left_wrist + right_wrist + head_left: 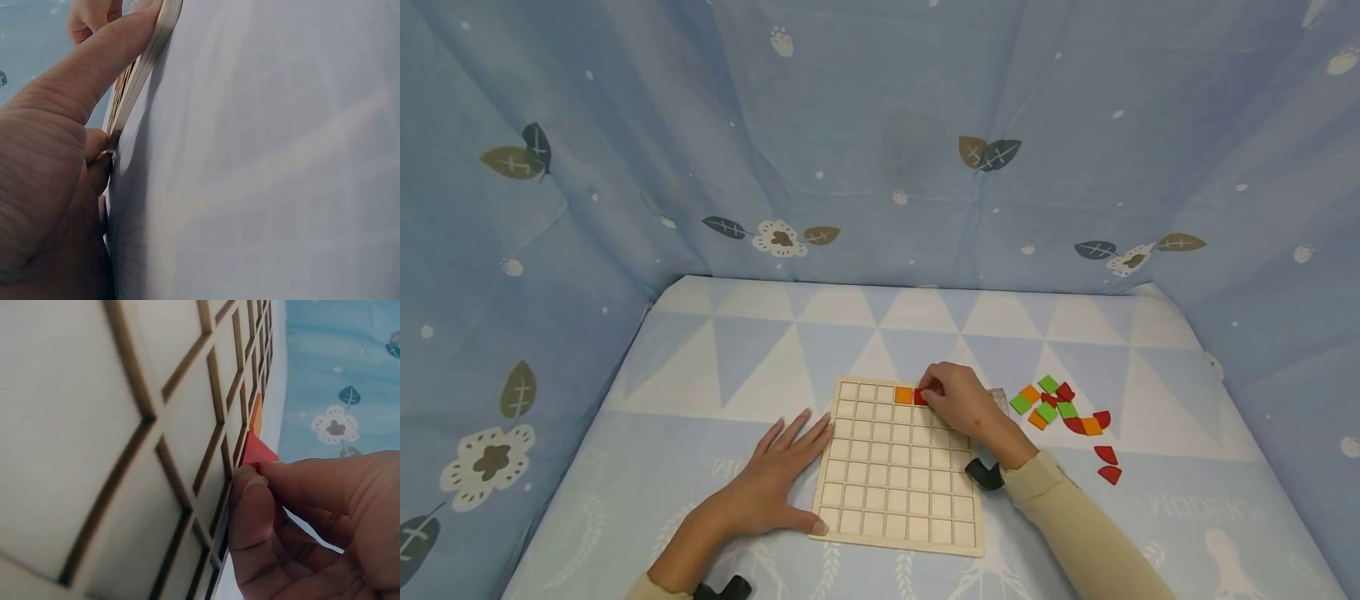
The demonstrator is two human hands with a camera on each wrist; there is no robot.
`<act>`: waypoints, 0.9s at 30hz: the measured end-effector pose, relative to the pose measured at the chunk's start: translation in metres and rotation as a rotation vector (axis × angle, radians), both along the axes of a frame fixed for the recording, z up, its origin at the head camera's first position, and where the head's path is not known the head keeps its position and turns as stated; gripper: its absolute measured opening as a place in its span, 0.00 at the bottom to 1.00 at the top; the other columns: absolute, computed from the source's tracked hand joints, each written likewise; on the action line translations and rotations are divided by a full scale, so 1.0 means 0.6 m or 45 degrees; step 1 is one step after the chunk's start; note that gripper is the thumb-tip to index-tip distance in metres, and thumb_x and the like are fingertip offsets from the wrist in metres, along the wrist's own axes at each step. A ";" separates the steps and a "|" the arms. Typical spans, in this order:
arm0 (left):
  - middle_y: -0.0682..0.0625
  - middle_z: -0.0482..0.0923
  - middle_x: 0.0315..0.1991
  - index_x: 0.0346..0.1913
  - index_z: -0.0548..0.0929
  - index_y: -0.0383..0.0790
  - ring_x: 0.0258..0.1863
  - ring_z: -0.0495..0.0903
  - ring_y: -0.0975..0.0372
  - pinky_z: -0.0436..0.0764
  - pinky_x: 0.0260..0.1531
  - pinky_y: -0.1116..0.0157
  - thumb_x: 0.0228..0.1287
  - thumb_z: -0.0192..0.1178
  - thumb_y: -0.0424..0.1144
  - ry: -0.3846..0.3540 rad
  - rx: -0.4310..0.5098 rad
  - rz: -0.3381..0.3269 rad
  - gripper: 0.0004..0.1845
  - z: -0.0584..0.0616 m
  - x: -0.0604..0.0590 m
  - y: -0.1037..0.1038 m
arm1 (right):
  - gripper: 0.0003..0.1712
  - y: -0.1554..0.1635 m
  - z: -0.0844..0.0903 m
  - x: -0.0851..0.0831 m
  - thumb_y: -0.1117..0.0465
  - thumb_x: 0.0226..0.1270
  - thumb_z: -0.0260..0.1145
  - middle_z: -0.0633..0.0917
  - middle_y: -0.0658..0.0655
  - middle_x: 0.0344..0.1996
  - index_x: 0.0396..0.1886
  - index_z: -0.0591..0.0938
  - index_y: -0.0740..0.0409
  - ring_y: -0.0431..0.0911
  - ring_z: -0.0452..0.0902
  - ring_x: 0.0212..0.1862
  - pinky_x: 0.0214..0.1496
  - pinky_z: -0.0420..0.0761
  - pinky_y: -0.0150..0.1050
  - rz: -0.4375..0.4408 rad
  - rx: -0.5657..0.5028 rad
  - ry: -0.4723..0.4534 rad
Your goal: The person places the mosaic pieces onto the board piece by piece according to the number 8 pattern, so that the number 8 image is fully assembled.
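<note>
A wooden grid board (876,477) of small square cells lies flat on the table. In its top row sits an orange square tile (904,395). Just right of that, my right hand (961,403) pinches a red tile (256,450) between thumb and fingertips; the fingers hide part of it. The right wrist view has the red tile next to the orange one, slightly tilted against the grid. My left hand (775,483) rests at the board's left side with fingers spread, its thumb touching the lower left corner and its fingertips the left edge (142,78).
Several loose green (1020,404), orange (1092,427) and red tiles (1109,474) lie right of the board. A greyish flat item (999,399), partly hidden, is behind my right hand. A patterned blue curtain (880,150) surrounds the cloth-covered table (700,375).
</note>
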State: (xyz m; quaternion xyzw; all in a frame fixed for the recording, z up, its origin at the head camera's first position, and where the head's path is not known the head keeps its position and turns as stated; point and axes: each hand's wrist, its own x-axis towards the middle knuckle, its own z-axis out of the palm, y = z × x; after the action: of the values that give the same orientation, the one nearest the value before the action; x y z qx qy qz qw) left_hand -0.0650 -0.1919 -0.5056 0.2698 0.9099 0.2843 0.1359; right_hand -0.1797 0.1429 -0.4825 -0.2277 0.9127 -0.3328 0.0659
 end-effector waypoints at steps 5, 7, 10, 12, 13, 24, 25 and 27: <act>0.54 0.41 0.86 0.86 0.49 0.45 0.84 0.34 0.50 0.30 0.77 0.43 0.47 0.73 0.73 -0.015 0.000 -0.001 0.70 0.002 -0.001 0.001 | 0.03 -0.002 0.001 0.002 0.68 0.73 0.69 0.82 0.50 0.34 0.37 0.85 0.57 0.41 0.76 0.35 0.39 0.81 0.39 -0.015 0.009 0.008; 0.53 0.42 0.86 0.86 0.49 0.44 0.84 0.34 0.50 0.30 0.77 0.43 0.47 0.73 0.73 -0.014 0.001 0.000 0.70 0.002 -0.001 0.001 | 0.04 -0.004 0.002 0.003 0.67 0.73 0.69 0.82 0.50 0.34 0.36 0.85 0.57 0.41 0.76 0.34 0.38 0.80 0.39 -0.030 0.018 0.005; 0.53 0.42 0.86 0.86 0.49 0.44 0.84 0.34 0.50 0.31 0.77 0.43 0.46 0.73 0.74 -0.014 -0.003 0.005 0.71 0.002 0.000 0.001 | 0.05 -0.007 0.004 0.005 0.67 0.73 0.69 0.81 0.50 0.33 0.35 0.84 0.57 0.42 0.74 0.32 0.36 0.78 0.40 -0.052 0.031 -0.010; 0.53 0.42 0.86 0.86 0.49 0.44 0.84 0.34 0.50 0.31 0.77 0.42 0.46 0.73 0.74 -0.013 -0.005 0.008 0.71 0.002 0.000 0.000 | 0.05 -0.008 0.004 0.006 0.67 0.72 0.69 0.79 0.50 0.31 0.34 0.83 0.57 0.43 0.72 0.31 0.34 0.77 0.40 -0.070 0.047 -0.021; 0.53 0.42 0.86 0.86 0.49 0.44 0.84 0.34 0.50 0.31 0.77 0.42 0.46 0.73 0.74 -0.013 -0.005 0.009 0.71 0.001 0.000 0.000 | 0.06 -0.009 0.005 0.006 0.67 0.72 0.69 0.79 0.51 0.30 0.34 0.83 0.57 0.44 0.72 0.30 0.34 0.76 0.41 -0.080 0.056 -0.026; 0.53 0.42 0.86 0.86 0.49 0.44 0.84 0.34 0.49 0.31 0.77 0.42 0.47 0.72 0.74 -0.007 -0.009 0.008 0.70 0.000 0.002 0.000 | 0.05 -0.013 0.004 0.014 0.63 0.72 0.71 0.77 0.51 0.30 0.38 0.82 0.57 0.45 0.72 0.30 0.34 0.74 0.41 -0.134 0.099 -0.091; 0.53 0.42 0.86 0.86 0.50 0.44 0.84 0.34 0.49 0.31 0.77 0.42 0.47 0.72 0.74 -0.005 -0.007 0.008 0.70 0.000 0.002 0.000 | 0.05 -0.013 0.003 0.014 0.63 0.71 0.71 0.77 0.50 0.30 0.40 0.82 0.57 0.45 0.71 0.31 0.34 0.74 0.41 -0.134 0.105 -0.089; 0.53 0.42 0.86 0.85 0.50 0.44 0.84 0.35 0.49 0.31 0.77 0.42 0.47 0.72 0.74 -0.003 0.000 0.006 0.70 0.000 0.001 0.000 | 0.05 -0.013 0.003 0.015 0.62 0.71 0.72 0.76 0.50 0.30 0.42 0.83 0.57 0.45 0.71 0.31 0.34 0.73 0.41 -0.130 0.115 -0.087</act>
State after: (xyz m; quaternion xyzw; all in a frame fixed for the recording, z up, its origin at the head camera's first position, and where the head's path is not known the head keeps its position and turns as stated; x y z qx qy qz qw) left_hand -0.0642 -0.1918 -0.5057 0.2672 0.9104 0.2850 0.1363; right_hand -0.1704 0.1352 -0.4809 -0.1661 0.9344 -0.3019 0.0902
